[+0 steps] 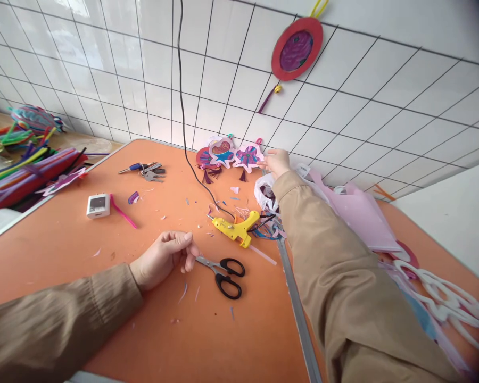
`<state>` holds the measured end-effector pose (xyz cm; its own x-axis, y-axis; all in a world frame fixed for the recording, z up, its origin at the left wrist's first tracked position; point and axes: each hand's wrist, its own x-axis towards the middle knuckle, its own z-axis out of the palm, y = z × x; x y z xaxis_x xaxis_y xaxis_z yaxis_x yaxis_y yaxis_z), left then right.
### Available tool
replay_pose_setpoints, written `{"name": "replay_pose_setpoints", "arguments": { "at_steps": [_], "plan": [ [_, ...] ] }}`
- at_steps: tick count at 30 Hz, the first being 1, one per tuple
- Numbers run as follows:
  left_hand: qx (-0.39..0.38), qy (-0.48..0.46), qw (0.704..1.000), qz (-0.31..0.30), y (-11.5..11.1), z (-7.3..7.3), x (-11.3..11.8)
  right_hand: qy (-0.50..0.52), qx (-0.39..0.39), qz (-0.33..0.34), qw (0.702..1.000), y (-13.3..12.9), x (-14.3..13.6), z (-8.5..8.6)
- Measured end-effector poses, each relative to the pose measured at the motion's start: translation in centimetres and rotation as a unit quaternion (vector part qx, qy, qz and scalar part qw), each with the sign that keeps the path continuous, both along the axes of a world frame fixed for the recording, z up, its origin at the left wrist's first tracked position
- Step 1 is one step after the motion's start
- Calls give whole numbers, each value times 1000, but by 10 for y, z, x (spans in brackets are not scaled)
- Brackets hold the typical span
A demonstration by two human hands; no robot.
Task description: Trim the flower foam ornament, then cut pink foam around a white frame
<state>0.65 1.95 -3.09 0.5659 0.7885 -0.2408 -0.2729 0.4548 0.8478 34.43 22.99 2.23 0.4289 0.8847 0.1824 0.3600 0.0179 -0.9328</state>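
Observation:
Reaching to the back of the table, my right hand (pixel 278 162) has its fingertips closed at the right edge of a star-shaped paper ornament (pixel 248 156) with a dark tassel. More decorated paper ornaments (pixel 219 151) lean beside it against the wall. My left hand (pixel 170 258) is loosely closed near the table's middle, thumb against the curled fingers, and nothing shows in it. Its fingers are close to the blade tips of black-handled scissors (pixel 225 274), and some finger surfaces are hidden. Between my hands lies a yellow hot glue gun (pixel 237 227) with a glue stick (pixel 263 255) at its rear.
Keys (pixel 151 171), a white device (pixel 98 206) and a pink pipe cleaner (pixel 123 211) lie on the orange table (pixel 255 324). A metal strip (pixel 297 314) runs past my right sleeve. Pink bags (pixel 359 215) lie right; a black cord (pixel 182 90) hangs down; a round ornament (pixel 297 49) hangs above.

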Motion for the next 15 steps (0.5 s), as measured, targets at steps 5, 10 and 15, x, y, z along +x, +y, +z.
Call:
{"name": "replay_pose_setpoints", "arguments": {
  "at_steps": [5, 10, 15],
  "plan": [
    [16, 0, 1000, -2, 1, -2, 0, -27, 1, 53, 998, -61, -33, 23],
    [37, -3, 999, -9, 2, -7, 1, -127, -52, 287, 948, -168, -83, 13],
    [65, 3, 998, -20, 4, -8, 3, -224, -37, 391, 892, -257, -104, -7]
  ]
}}
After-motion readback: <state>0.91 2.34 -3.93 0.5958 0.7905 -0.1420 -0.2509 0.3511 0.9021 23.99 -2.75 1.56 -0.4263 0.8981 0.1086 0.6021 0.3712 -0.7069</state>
